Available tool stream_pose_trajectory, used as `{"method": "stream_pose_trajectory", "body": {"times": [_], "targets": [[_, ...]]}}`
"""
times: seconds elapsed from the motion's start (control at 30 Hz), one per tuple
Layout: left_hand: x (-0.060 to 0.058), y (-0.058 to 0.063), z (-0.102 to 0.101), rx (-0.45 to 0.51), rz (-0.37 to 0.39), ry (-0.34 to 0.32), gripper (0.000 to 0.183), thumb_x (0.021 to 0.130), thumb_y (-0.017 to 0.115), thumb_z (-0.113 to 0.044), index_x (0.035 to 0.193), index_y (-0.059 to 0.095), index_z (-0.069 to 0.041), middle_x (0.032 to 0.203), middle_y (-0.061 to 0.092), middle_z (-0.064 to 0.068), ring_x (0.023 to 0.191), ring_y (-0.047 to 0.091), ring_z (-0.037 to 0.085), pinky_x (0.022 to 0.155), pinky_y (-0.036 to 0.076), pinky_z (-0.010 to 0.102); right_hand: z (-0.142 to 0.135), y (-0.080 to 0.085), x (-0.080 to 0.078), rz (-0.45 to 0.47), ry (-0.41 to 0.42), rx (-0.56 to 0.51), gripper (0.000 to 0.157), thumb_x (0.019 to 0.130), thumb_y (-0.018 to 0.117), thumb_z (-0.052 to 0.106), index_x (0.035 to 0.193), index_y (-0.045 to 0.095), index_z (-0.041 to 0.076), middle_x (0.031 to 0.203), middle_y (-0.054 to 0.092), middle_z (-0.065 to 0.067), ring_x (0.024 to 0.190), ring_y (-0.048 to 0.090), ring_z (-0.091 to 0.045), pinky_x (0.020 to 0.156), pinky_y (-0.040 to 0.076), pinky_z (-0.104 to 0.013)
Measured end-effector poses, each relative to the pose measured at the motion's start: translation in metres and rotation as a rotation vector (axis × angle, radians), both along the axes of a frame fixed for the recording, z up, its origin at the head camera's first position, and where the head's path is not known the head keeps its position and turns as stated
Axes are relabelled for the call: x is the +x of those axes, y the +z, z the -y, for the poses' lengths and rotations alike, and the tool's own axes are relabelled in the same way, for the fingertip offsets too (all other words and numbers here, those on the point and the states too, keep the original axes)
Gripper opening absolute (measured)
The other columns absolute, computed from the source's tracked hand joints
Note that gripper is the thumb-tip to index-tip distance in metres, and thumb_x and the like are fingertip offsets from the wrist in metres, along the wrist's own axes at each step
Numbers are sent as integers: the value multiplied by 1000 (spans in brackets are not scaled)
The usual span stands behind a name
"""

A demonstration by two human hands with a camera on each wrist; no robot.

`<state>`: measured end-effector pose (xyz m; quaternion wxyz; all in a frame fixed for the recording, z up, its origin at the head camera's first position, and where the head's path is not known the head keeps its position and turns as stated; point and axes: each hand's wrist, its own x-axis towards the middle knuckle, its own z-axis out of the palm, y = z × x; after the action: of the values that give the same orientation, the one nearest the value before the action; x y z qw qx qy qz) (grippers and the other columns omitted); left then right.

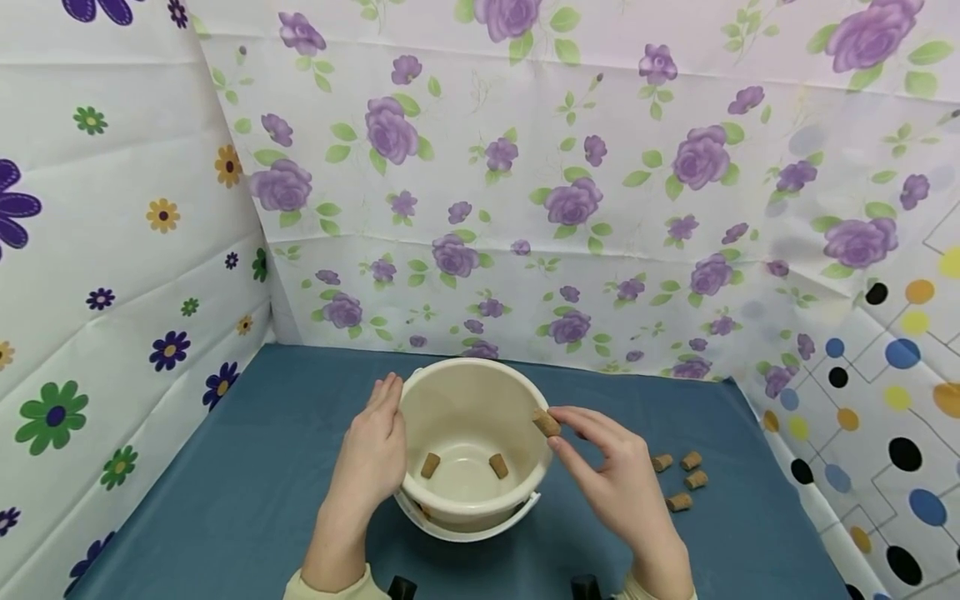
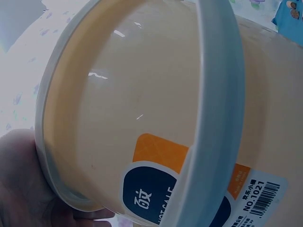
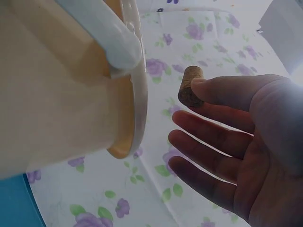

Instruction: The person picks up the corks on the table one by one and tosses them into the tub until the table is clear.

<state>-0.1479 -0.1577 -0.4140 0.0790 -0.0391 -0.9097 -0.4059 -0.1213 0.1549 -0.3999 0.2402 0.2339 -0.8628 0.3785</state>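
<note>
A cream plastic bucket (image 1: 472,506) stands upright on the blue tablecloth, its white handle (image 1: 480,533) hanging down at the near side. Two corks (image 1: 430,465) (image 1: 498,466) lie on the bucket's floor. My left hand (image 1: 372,450) rests against the left side of the rim with straight fingers; the left wrist view shows part of it beside the rim. Between thumb and index finger my right hand (image 1: 611,471) pinches a cork (image 3: 191,86), at the right edge of the bucket's mouth. Its other fingers are spread in the right wrist view.
Several loose corks (image 1: 679,502) lie on the blue tablecloth (image 1: 750,533), to the right of my right hand. Flowered and dotted sheets (image 1: 517,167) hang at the back and sides. Two black objects (image 1: 402,588) show at the bottom edge. A label (image 2: 255,198) sticks to the bucket.
</note>
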Motion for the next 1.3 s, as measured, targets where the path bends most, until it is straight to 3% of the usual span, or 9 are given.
{"method": "stream_pose_trajectory", "body": {"times": [0.6, 1.3], "targets": [[0, 0, 1, 5, -3, -8, 52, 117, 28, -17, 166, 34, 1, 174, 28, 15, 163, 17, 33, 130, 19, 57, 21, -1, -1, -12, 46, -11, 35, 98, 81, 16, 133, 77, 20, 131, 74, 3, 119, 72, -21, 89, 64, -47], [1, 1, 1, -6, -12, -10, 51, 118, 30, -17, 165, 34, 0, 173, 29, 16, 162, 18, 32, 129, 20, 56, 26, -3, -1, 7, 48, -5, 35, 97, 82, 17, 132, 78, 21, 131, 74, 3, 117, 72, -18, 85, 65, -42]]}}
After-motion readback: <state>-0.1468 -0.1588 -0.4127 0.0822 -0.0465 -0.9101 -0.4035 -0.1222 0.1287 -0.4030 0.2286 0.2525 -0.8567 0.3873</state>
